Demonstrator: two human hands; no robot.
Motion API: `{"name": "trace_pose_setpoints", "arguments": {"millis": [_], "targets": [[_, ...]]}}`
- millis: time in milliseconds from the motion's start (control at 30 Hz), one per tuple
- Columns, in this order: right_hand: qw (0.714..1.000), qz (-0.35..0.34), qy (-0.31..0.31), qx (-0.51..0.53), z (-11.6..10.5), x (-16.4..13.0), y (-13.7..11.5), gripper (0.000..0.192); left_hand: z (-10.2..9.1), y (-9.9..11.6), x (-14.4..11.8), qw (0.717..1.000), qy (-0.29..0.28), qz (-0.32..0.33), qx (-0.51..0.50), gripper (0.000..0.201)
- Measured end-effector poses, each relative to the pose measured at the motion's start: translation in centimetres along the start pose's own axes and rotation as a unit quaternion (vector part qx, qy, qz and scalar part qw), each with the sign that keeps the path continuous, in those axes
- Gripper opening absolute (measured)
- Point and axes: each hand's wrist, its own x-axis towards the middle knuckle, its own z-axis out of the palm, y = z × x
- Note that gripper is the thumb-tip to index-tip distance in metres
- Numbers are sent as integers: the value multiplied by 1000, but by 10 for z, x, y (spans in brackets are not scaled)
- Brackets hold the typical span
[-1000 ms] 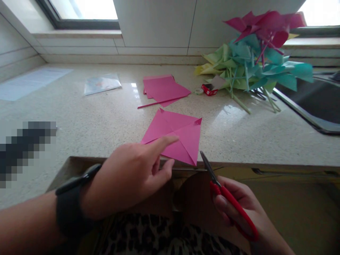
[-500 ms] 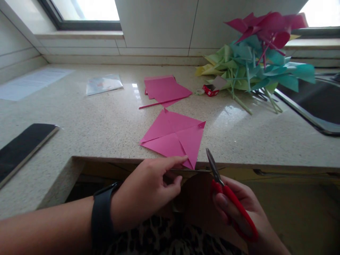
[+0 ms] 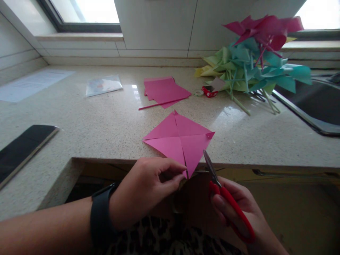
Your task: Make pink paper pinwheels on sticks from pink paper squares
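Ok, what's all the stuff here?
Cut square: one, pink, front middle
Scissors: one, red-handled, front right
Sheets: several, pink, middle back
Stick: one, pink, by sheets
Pinwheels: several, pink, blue, green, yellow, back right
Box: one, red, by pinwheels
Tape: one, pale, by box
Something: unclear count, black, by pinwheels
Packet: one, clear, back left
Paper: one, white, far left
Phone: one, black, left
Counter: one, speckled white, middle
Sink: one, dark, right
Windows: two, white, back
Watch: one, black, lower left
Spotted cloth: one, dark, bottom
Left hand: one, bare, pinching cut square's tip
Right hand: one, bare, holding scissors
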Motion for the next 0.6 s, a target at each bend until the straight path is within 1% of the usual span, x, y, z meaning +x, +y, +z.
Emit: {"name": "trace_pose_setpoints", "arguments": {"millis": [200, 267, 400, 500, 600], "targets": [[997, 45, 56, -13, 12, -2, -11, 48, 1, -2, -2, 1000, 0, -7, -22, 13], [998, 40, 49, -21, 11, -2, -10, 47, 1, -1, -3, 999, -1, -11, -33, 12], [1000, 13, 3, -21, 3, 0, -2, 42, 0, 1, -3, 999, -9, -16, -30, 13], [1000, 7, 2, -19, 0, 2, 2, 40, -1, 2, -2, 1000, -9, -10, -21, 13], [1000, 9, 1, -19, 3, 3, 0, 40, -1, 3, -2, 1000, -10, -8, -13, 12]]}}
